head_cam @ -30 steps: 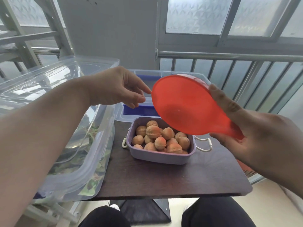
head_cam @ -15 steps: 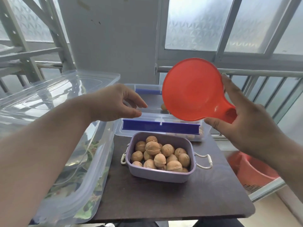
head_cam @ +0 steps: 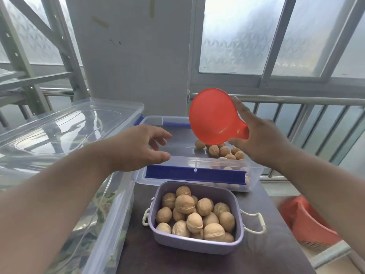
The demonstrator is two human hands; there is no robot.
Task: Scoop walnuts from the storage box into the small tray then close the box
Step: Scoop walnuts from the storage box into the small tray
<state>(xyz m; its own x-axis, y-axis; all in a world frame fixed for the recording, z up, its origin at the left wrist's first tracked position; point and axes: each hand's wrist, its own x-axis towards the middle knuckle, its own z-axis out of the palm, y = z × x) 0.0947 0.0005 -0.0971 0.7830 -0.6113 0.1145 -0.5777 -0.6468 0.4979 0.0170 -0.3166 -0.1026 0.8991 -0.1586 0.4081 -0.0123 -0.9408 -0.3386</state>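
The walnuts are piled in the small lilac tray, which sits on the dark table just in front of the clear storage box; a few more walnuts lie in the box's right end, behind its blue latch strip. My right hand holds the red scoop by its short handle, fingers curled round the handle with the index finger stretched up along the edge of the bowl, which is tipped up on edge above the box, its back side toward me. My left hand hovers over the left part of the box, fingers relaxed and spread a little, thumb apart from them, gripping nothing; I cannot tell whether the fingertips touch the box's rim. To my left stands a large clear bin with its clear lid on top. Down to the right, below the table, is a red basket.
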